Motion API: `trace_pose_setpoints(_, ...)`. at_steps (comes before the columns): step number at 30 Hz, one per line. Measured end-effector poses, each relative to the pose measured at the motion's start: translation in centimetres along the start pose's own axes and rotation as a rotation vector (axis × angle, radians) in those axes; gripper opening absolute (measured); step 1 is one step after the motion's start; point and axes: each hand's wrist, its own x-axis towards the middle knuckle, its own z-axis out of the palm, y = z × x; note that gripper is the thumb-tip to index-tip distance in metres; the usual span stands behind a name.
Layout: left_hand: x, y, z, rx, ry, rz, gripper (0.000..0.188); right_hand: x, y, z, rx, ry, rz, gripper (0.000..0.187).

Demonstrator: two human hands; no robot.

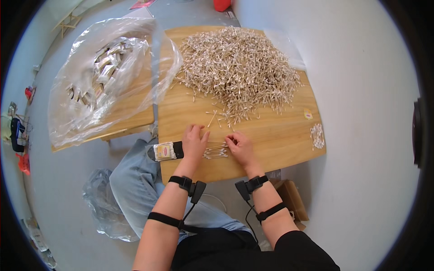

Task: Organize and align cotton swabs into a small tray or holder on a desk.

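Loose cotton swabs (215, 153) lie in a small row on the wooden table, between my two hands. My left hand (195, 143) rests at the left end of the row, thumb and fingers apart. On the other side, my right hand (241, 147) pinches thumb and forefinger together at the tip of a cotton swab; its other fingers are curled. A flat clear pack of cotton swabs (164, 151) with a yellow label sits at the table's left edge, partly over a black strip beside my left wrist.
A big heap of cotton swabs (239, 67) covers the far part of the table (280, 135). At right lie a small yellow card (308, 114) and a bundle of swabs (318, 136). A large clear bag (113, 72) of packs stands at left; a cardboard box (291, 198) is below.
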Motion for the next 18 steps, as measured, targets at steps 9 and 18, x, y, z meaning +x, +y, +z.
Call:
trace_pose_setpoints(9,3.0,-0.4,1.9,0.018,-0.05,-0.086,0.014,0.6,1.5,1.8,-0.135,0.314,0.012,0.016)
trace_pose_setpoints(18,0.1,-1.5,-1.5,0.004,-0.203,0.217,0.006,1.7,3.1,0.6,-0.38,0.258,-0.172,0.009)
